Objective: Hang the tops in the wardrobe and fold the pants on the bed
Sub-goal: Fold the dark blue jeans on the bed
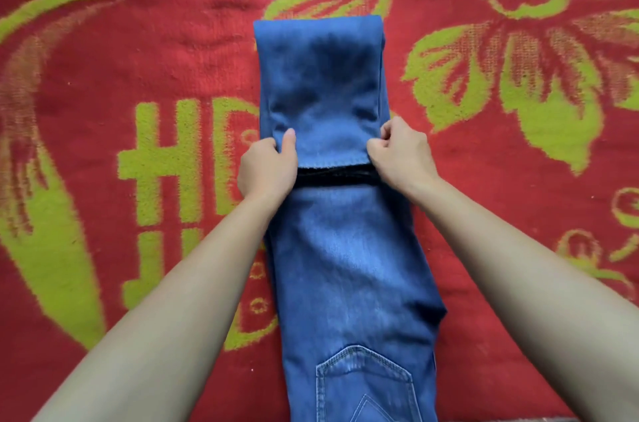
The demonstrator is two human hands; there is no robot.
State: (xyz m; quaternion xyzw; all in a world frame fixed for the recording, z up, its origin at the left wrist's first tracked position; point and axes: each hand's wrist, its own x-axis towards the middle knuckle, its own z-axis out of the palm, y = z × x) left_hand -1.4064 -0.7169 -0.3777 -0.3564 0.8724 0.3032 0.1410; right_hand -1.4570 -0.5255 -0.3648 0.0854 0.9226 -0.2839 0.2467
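A pair of blue jeans (349,266) lies lengthwise down the middle of the bed, legs stacked, a back pocket showing near the bottom edge. The leg ends are folded back toward me, so the fold sits at the far end and the hem lies across the middle. My left hand (268,167) pinches the left corner of that hem. My right hand (397,153) pinches the right corner. A dark gap shows under the lifted hem between the two hands. No tops or wardrobe are in view.
The bed is covered by a red blanket (138,51) with large green leaf shapes and green letters on the left. The blanket spreads on both sides of the jeans.
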